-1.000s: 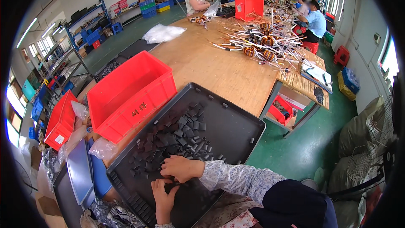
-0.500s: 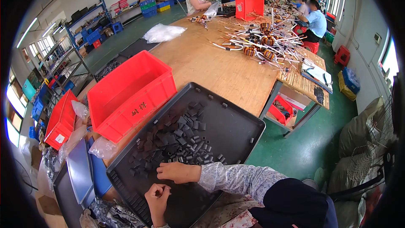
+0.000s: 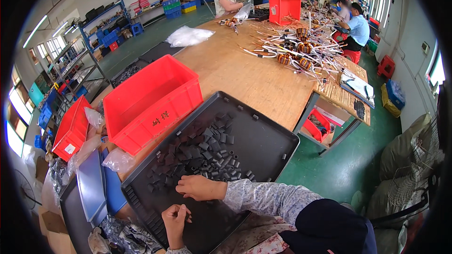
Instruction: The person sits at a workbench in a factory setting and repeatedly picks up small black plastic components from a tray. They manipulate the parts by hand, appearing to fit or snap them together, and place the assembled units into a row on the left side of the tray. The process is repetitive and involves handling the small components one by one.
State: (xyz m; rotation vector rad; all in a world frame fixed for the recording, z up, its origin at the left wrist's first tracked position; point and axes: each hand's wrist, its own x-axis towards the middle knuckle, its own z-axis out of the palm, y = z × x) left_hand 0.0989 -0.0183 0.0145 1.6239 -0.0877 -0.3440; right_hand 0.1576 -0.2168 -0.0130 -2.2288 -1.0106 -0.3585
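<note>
I see my right hand (image 3: 200,188) lying flat and released on the black tray (image 3: 275,134), fingertips at the near edge of the heap of dark parts (image 3: 202,153). My left hand (image 3: 175,216) is curled over the tray's near rim, pinching one small dark part (image 3: 188,216). A red bin (image 3: 150,101) sits just beyond the tray on the wooden table (image 3: 245,70).
</note>
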